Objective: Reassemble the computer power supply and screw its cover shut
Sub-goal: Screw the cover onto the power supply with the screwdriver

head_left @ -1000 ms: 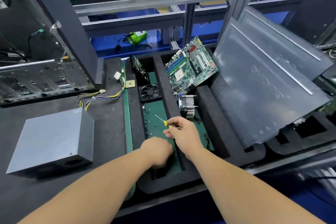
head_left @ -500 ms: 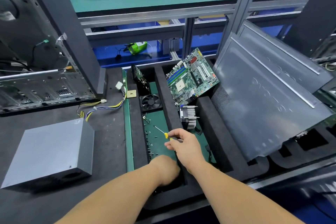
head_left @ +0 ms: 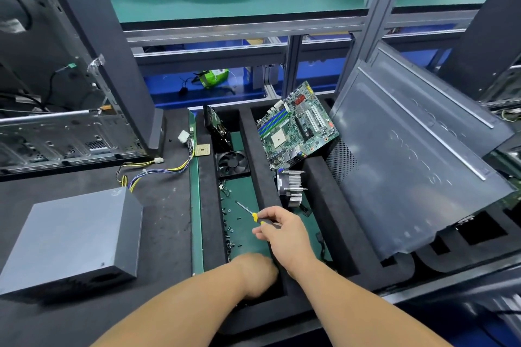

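two hands in foam tray, psu well left of it; r hand grips screwdriver, l hand fingers hidden, cant tell; risk: tiny screws slip, roll under foam

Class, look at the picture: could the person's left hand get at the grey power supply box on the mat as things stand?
Probably yes. The left hand is down in the foam tray's screw compartment, while the power supply sits in the open on the mat to its left, with nothing between them.

body: 2 bare forearms | no sleeves | left hand | right hand
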